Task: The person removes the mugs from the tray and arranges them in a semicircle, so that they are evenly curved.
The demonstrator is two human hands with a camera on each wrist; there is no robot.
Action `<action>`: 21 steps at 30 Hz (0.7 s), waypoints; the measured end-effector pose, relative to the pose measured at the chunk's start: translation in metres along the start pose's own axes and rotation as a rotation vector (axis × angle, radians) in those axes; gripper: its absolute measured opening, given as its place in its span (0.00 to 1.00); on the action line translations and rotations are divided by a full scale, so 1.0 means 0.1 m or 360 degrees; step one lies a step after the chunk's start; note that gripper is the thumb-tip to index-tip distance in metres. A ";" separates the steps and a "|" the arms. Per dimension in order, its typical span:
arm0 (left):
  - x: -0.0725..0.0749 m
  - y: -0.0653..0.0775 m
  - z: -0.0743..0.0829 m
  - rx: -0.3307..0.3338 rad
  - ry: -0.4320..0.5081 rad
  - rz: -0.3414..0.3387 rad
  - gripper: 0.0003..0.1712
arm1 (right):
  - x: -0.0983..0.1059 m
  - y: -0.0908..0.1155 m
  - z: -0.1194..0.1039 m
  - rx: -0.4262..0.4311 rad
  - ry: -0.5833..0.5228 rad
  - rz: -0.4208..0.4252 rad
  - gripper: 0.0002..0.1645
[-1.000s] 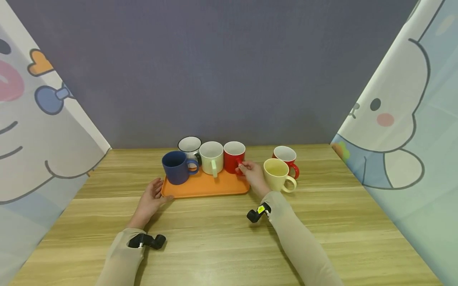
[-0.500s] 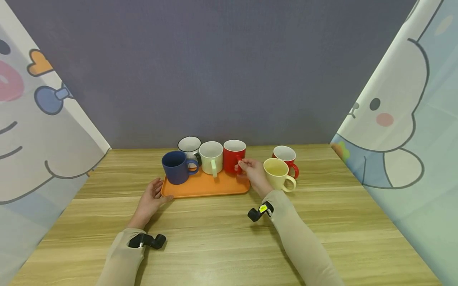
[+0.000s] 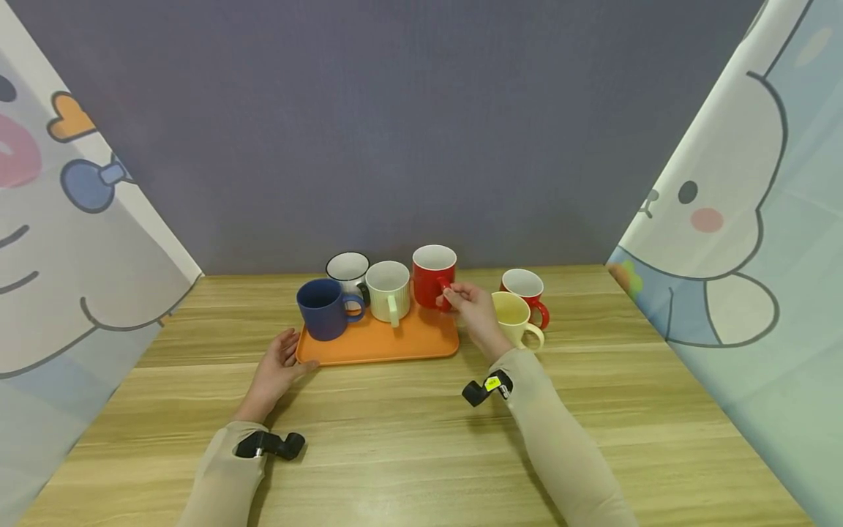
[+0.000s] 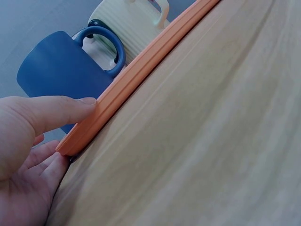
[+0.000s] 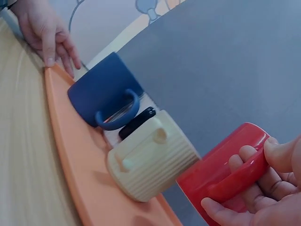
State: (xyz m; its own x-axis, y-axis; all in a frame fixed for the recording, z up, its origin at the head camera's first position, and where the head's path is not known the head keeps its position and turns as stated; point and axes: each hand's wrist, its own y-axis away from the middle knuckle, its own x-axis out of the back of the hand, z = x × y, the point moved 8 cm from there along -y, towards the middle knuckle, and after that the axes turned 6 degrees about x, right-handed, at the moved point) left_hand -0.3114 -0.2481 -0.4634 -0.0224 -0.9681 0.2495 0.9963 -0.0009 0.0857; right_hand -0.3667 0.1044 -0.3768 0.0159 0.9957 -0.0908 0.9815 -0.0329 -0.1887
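Note:
My right hand (image 3: 479,316) holds a red mug (image 3: 428,285) by its handle, fingers through the loop and thumb on top in the right wrist view. The mug is upright, raised over the right end of an orange tray (image 3: 408,342). My left hand (image 3: 273,375) holds the tray's front left corner, thumb on the front rim and fingers at the side. On the tray stand a dark blue mug (image 3: 319,320) nearest that hand, a white mug (image 3: 347,269) with a black rim behind it, and a ribbed pale green mug (image 3: 382,304) in the middle.
Right of the tray, a pale yellow mug (image 3: 510,322), partly behind my right hand, stands on the wooden table (image 3: 369,446) in front of another red mug (image 3: 523,284). A grey panel (image 3: 408,132) rises at the table's back edge, with cartoon-printed sheets (image 3: 711,278) at both sides.
My right hand has lifted the red mug up off the tray and slightly right. The left hand, the tray and the other mugs have stayed in place.

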 end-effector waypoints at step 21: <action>0.01 0.00 -0.01 0.0009 -0.0014 0.0001 0.54 | 0.30 -0.03 -0.48 0.0245 -0.0088 -0.0067 0.06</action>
State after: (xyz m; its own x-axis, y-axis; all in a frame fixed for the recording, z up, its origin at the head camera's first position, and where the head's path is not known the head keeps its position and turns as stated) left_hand -0.3113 -0.2493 -0.4646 -0.0227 -0.9659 0.2580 0.9958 0.0009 0.0911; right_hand -0.3602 0.1385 -0.3320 -0.0394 0.9904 -0.1325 0.9402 -0.0082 -0.3406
